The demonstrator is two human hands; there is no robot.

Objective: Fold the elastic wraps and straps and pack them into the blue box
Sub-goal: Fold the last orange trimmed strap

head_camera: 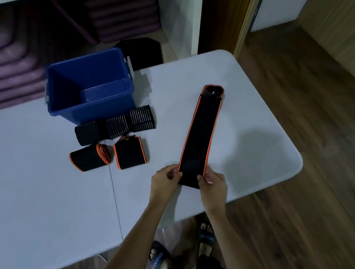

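Both hands pinch the near end of the long black strap [198,136], the left hand [165,180] on its left orange-piped edge and the right hand [213,185] on its right edge, thumbs on top and the other fingers tucked beneath, so each grip is narrow and closed on the fabric. From there the strap runs flat across the white table [35,185], away from the person and leaning slightly to the right, ending in a rounded tip with a ribbed patch. It looks light and limp, a stretchy cloth that will drape and sag wherever it is not supported, so taking it by the two corners of one end, as now, seems the sensible hold for carrying that end over to start a fold; lifted from the middle it would likely flop. The piping should give the edges a little body to line up against. The blue box [89,85] stands open at the far left of the table, well apart from the strap, and from here its inside appears bare. Just in front of it lies a black-and-grey striped wrap [116,123], and nearer still sit two already folded orange-edged wraps [109,153] side by side. No label or brand can be read on the strap or the box; the sandals [181,253] on the person's feet below the table edge carry pale lettering, too blurred to make out.
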